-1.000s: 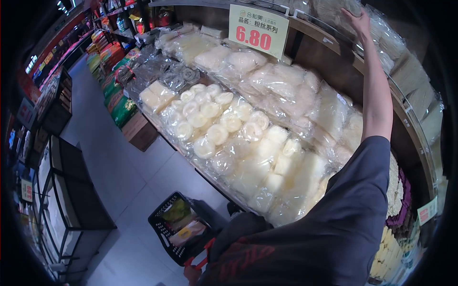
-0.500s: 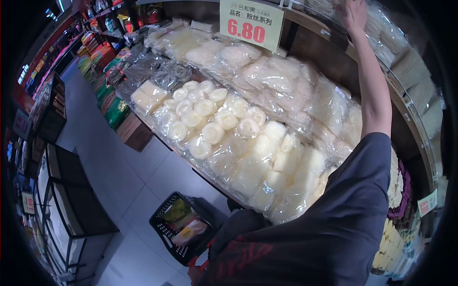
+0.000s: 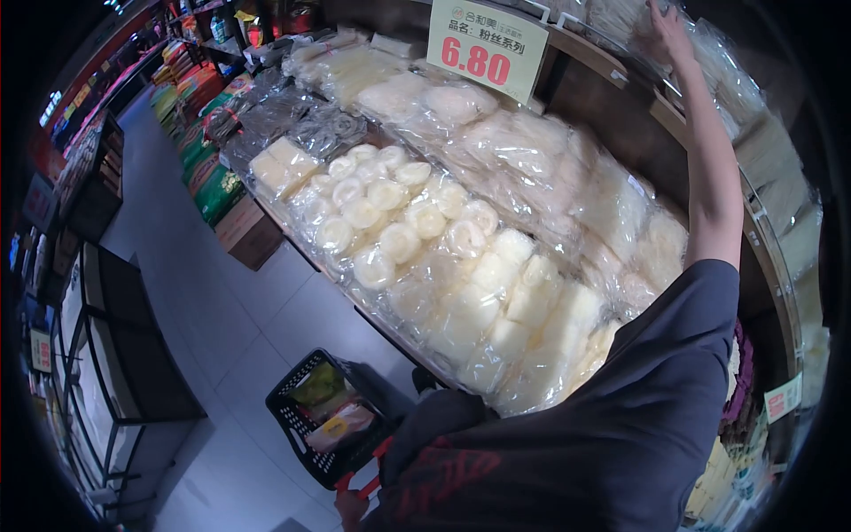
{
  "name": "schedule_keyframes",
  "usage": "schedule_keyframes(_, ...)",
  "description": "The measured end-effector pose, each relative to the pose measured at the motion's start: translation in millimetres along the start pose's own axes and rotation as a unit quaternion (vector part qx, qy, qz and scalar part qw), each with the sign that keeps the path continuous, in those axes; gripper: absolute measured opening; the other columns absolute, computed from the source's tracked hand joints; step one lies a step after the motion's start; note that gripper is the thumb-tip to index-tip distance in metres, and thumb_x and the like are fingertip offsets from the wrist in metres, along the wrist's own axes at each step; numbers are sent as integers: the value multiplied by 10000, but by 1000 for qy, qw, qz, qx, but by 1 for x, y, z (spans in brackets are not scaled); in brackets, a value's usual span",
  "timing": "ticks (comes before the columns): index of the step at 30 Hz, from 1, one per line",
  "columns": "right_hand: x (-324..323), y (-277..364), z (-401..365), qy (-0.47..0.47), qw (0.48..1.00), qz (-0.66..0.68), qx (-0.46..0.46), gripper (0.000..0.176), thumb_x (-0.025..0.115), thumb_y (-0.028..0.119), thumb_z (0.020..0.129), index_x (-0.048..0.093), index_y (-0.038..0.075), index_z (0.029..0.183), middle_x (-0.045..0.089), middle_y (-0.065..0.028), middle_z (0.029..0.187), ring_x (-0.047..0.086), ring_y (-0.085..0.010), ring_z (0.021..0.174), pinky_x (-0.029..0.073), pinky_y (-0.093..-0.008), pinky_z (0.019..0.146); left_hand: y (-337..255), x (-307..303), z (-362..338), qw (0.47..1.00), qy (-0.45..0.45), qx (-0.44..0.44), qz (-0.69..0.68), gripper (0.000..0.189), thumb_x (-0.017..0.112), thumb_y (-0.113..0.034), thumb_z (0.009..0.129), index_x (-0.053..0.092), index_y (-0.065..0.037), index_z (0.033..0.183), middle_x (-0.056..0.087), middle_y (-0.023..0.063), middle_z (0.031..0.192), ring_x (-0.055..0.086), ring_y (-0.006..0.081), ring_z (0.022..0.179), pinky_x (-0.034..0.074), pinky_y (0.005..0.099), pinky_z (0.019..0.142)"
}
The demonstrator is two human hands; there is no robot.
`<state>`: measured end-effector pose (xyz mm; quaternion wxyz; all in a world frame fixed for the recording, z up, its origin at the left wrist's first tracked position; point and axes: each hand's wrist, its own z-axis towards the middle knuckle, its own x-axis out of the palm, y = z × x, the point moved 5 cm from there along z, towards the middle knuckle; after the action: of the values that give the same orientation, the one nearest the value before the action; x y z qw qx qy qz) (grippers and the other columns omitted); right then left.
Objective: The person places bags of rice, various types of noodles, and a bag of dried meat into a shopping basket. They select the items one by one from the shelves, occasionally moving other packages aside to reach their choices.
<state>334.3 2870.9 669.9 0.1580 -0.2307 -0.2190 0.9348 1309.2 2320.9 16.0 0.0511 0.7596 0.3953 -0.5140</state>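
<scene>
My left hand (image 3: 351, 507) is wrapped around the red handle (image 3: 370, 477) of a black shopping basket (image 3: 312, 461). Inside the basket lie a green-looking item (image 3: 321, 388) and a pack with a yellow label (image 3: 340, 427). At the top edge of the picture, my right hand (image 3: 671, 37) reaches to the upper shelf, its visible fingers apart beside clear bags of dried noodles (image 3: 714, 84). Part of that hand is cut off by the frame, and whether it touches a bag cannot be made out.
Below my right arm, a wide display holds pale noodle coils (image 3: 399, 241), blocks (image 3: 507, 266) and flat bags (image 3: 532, 151). A price sign (image 3: 487, 53) reads 6.80. A cardboard box (image 3: 248, 232) and green sacks (image 3: 214, 191) stand along the aisle floor (image 3: 235, 293); a black-framed rack (image 3: 133, 355) is left.
The view has shifted slightly, so the display and price sign sit further right. My right hand has moved a little along the upper shelf. My left hand keeps hold of the basket.
</scene>
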Motion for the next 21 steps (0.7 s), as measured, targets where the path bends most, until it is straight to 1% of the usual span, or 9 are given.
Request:
schedule_keyframes(2,-14,-10,-5,26,956,263,130,576,399,406,1029,381,15,1452,330,-285,1522,318,-416,1409,260,-456,1184,8,7,-2,1000,-3,-4,6,214,588,-256,804,762,-133,826,707,167,791,682,394,782,538,504,715)
schedule_keyframes(6,-103,14,-22,43,956,262,124,609,377,438,1041,347,19,1481,272,-265,1565,248,-395,1455,178,-439,1217,19,15,2,1000,-13,-11,20,194,617,-259,774,766,-142,813,713,148,808,687,379,801,542,495,737)
schedule_keyframes(8,-113,17,-25,291,936,181,84,665,333,478,1053,248,39,1545,180,-252,1608,161,-389,1494,132,-425,1232,27,16,6,999,-17,-15,30,185,631,-260,760,768,-146,806,716,139,816,689,372,810,544,490,748)
schedule_keyframes(9,-106,18,-34,293,935,179,86,665,333,478,1053,248,39,1545,180,-252,1608,161,-389,1494,132,-425,1232,30,15,8,999,-18,-15,35,181,638,-261,752,769,-148,803,717,135,820,690,368,815,545,487,754)
schedule_keyframes(12,-70,6,-51,98,948,277,124,673,348,462,1048,183,81,1578,148,-243,1621,117,-349,1515,166,-421,1227,37,15,18,998,-25,-20,45,169,659,-263,730,772,-154,793,721,121,832,693,357,829,548,480,771)
schedule_keyframes(14,-60,8,-42,2,993,49,-110,756,725,124,785,389,119,1462,585,-258,1199,640,-400,968,542,-485,826,37,20,25,998,-32,-26,45,163,673,-264,715,774,-159,787,724,112,840,695,350,839,550,475,782)
schedule_keyframes(17,-62,8,-32,141,985,26,-95,651,706,161,827,459,115,1427,598,-237,1264,644,-389,1049,522,-446,920,35,31,23,997,-39,-45,42,155,694,-266,693,777,-165,777,728,98,852,699,339,853,553,467,799)
schedule_keyframes(19,-57,9,-41,-14,992,41,-118,745,627,126,826,331,158,1509,534,-276,1294,582,-453,1088,505,-484,919,33,29,12,998,-6,-54,37,151,693,-276,702,778,-173,772,727,102,835,704,328,842,560,456,804)
schedule_keyframes(21,-108,50,-45,-11,999,-32,-32,748,643,151,828,345,203,1513,463,-311,1361,522,-480,1186,486,-483,961,40,33,14,995,55,-68,44,151,687,-283,718,779,-186,788,729,96,834,706,310,869,563,429,812)
